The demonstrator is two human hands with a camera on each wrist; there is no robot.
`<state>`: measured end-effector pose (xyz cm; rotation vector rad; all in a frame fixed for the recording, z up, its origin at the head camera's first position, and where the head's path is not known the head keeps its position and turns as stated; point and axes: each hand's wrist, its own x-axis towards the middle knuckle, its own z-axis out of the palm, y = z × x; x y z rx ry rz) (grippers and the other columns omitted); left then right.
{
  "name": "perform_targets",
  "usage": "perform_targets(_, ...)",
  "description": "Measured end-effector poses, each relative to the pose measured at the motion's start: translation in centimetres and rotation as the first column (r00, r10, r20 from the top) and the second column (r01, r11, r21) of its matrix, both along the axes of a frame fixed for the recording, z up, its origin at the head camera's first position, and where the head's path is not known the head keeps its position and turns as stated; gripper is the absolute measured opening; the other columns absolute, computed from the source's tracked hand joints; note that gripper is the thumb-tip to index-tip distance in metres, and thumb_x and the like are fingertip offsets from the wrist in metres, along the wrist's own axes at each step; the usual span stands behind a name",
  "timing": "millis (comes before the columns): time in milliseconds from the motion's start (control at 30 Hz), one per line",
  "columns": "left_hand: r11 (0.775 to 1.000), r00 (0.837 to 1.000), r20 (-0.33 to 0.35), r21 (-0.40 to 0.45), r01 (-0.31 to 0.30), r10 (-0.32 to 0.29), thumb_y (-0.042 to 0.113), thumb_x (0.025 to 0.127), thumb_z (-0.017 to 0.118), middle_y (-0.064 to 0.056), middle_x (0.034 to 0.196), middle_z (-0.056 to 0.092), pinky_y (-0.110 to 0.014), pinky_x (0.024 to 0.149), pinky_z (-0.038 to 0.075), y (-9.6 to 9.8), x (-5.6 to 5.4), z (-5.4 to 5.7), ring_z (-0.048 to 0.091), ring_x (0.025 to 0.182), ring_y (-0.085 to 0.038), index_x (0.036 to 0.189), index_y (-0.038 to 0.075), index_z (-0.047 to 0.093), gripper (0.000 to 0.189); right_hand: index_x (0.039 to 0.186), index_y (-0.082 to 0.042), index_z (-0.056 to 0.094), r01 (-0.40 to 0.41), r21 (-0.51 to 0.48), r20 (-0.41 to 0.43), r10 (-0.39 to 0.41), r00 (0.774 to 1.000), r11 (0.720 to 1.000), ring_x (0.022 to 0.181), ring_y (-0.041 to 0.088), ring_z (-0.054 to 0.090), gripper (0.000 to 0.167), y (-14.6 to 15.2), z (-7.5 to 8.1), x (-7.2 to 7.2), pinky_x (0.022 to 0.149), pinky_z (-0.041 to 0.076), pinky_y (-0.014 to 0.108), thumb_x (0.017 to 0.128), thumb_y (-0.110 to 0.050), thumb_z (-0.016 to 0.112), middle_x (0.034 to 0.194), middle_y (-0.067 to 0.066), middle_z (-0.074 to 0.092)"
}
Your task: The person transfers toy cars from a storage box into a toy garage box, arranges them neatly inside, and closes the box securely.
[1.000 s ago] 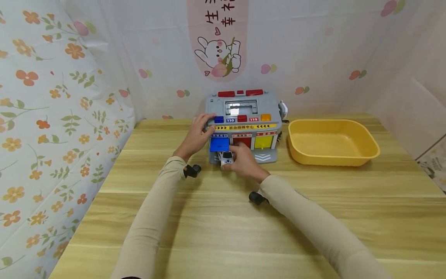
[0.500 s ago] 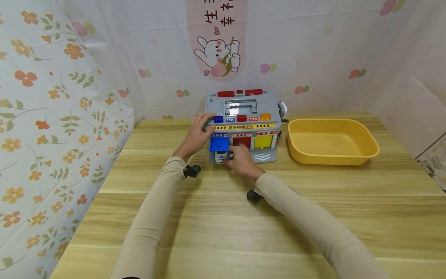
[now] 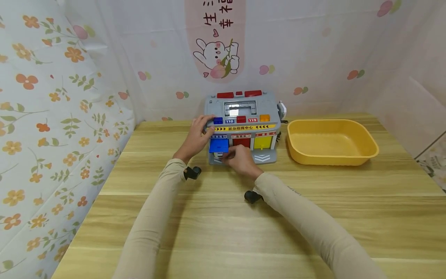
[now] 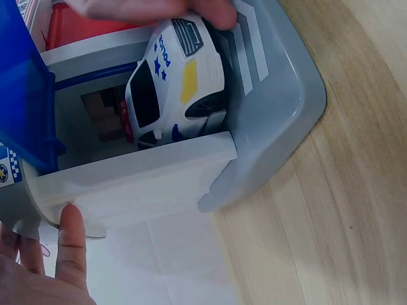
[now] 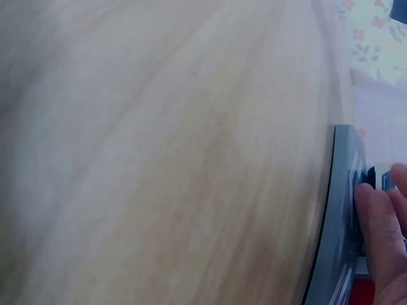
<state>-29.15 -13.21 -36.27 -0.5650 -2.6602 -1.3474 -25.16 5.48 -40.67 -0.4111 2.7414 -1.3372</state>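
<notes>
A grey toy garage stands at the back of the table with its blue door raised. Under that door sits a white toy police car, tail inside the left bay and nose on the grey ramp. My left hand holds the garage's left corner, fingers on the roof edge and thumb lower on the front side. My right hand is at the car's nose with its fingertips touching the front; it hides part of the car in the head view. The right wrist view catches only fingers over the ramp.
A yellow plastic tub stands right of the garage. The garage's red door and yellow door are down. A printed cloth hangs behind the wooden table.
The police car has moved left, then back into the left bay under the blue door. My right hand went with it, from its side to its nose. The left hand stays put.
</notes>
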Motion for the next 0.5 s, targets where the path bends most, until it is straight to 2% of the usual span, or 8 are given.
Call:
perform_targets(167, 1.0, 1.0, -0.001, -0.002, -0.001, 0.001, 0.027, 0.104, 0.047, -0.011, 0.145, 0.046, -0.042, 0.098, 0.039, 0.01, 0.08, 0.15, 0.033, 0.127, -0.028, 0.146, 0.015, 0.049, 0.044, 0.108, -0.006, 0.077, -0.036, -0.005, 0.062, 0.036, 0.997, 0.999, 0.091, 0.02, 0.065, 0.018, 0.39, 0.15, -0.02, 0.086, 0.056, 0.034, 0.093, -0.014, 0.069, 0.101, 0.009, 0.077)
perform_targets(367, 1.0, 1.0, 0.002, -0.003, -0.006, 0.006, 0.028, 0.104, 0.047, -0.01, 0.144, 0.046, -0.044, 0.1, 0.041, 0.03, 0.01, 0.0, 0.032, 0.129, -0.027, 0.146, 0.015, 0.049, 0.044, 0.129, -0.008, 0.068, -0.056, 0.016, 0.091, 0.054, 0.994, 0.998, 0.104, 0.026, 0.06, 0.033, 0.52, 0.23, -0.14, 0.099, 0.052, 0.041, 0.096, -0.015, 0.065, 0.115, 0.009, 0.072)
perform_targets(500, 1.0, 1.0, 0.002, -0.001, 0.001, -0.001, 0.028, 0.105, 0.047, -0.01, 0.144, 0.046, -0.04, 0.096, 0.041, -0.02, 0.05, -0.01, 0.033, 0.126, -0.027, 0.146, 0.015, 0.049, 0.044, 0.134, -0.009, 0.063, -0.074, 0.028, 0.082, 0.072, 0.994, 0.997, 0.098, 0.025, 0.062, 0.037, 0.62, 0.25, -0.12, 0.097, 0.052, 0.04, 0.097, -0.016, 0.063, 0.112, 0.01, 0.07)
